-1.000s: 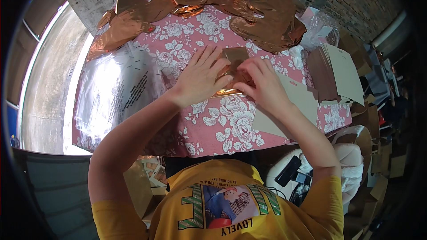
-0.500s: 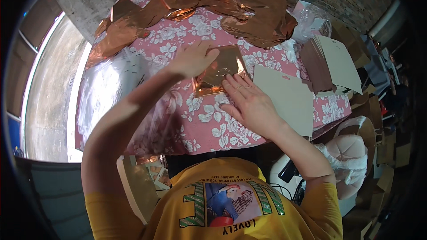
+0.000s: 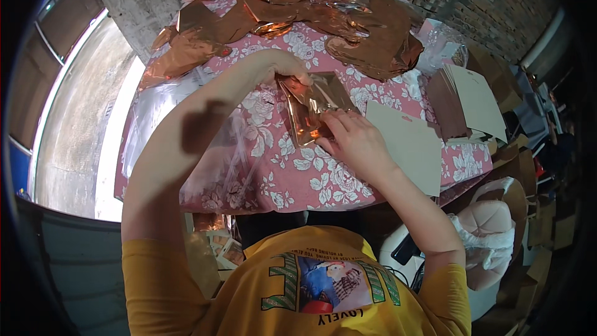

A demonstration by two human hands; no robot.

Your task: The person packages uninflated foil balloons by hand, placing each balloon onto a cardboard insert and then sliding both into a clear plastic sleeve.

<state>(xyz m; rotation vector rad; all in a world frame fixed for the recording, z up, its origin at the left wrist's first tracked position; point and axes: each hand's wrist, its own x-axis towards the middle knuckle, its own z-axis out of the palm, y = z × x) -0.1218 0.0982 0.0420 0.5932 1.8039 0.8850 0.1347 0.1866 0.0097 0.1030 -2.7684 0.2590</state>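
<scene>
A folded packet of shiny copper-coloured foil (image 3: 322, 90) lies near the middle of the table, its left side slightly raised. My left hand (image 3: 283, 65) reaches over its far left corner with fingers curled around that edge; the fingertips are partly hidden. At the near right edge, my right hand (image 3: 357, 143) has its fingers bent on top of the foil and its thumb by the lower corner, pinching it. Just right of that hand lies a flat cream card (image 3: 404, 143) with a small hanging slot.
Flat copper foil shapes (image 3: 373, 37) cover the far side of the pink floral tablecloth (image 3: 280, 177). Clear plastic bags (image 3: 155, 109) lie at the left. A stack of cards (image 3: 472, 99) stands far right, near a crumpled clear bag (image 3: 441, 43). A padded chair (image 3: 488, 224) sits below right.
My left hand has gone from lying stretched over the foil to curling around its far left corner. The right fingers have bent, and the packet has turned and lifted slightly at the left.
</scene>
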